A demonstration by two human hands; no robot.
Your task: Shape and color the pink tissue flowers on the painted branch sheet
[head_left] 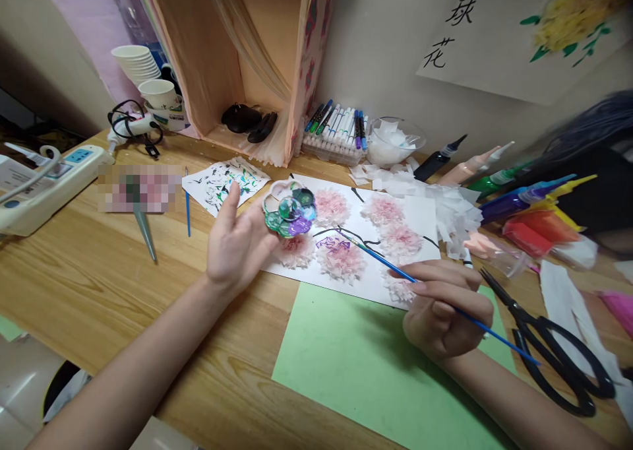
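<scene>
My left hand (242, 242), palm turned up and thumb raised, supports a small flower-shaped paint palette (297, 224) on its fingers. Green, purple and whitish paint fills the palette's wells. Pinched in my right hand (448, 305) is a thin blue paintbrush (383, 260), its tip pointing left over the white paper. That sheet of paper (428, 216) carries several pink crumpled-tissue flowers (346, 265) and black painted branch lines. One flower near the brush tip has purple paint on its upper part. Whether the bristles touch the paper I cannot tell.
Green paper (341, 357) lies under the white sheet. Black scissors (548, 338) rest at the right, near tissue scraps (452, 219) and paint bottles (519, 202). Behind stand markers (336, 130) and an open box (267, 34). A second brush (188, 206) and a power strip (64, 183) are left.
</scene>
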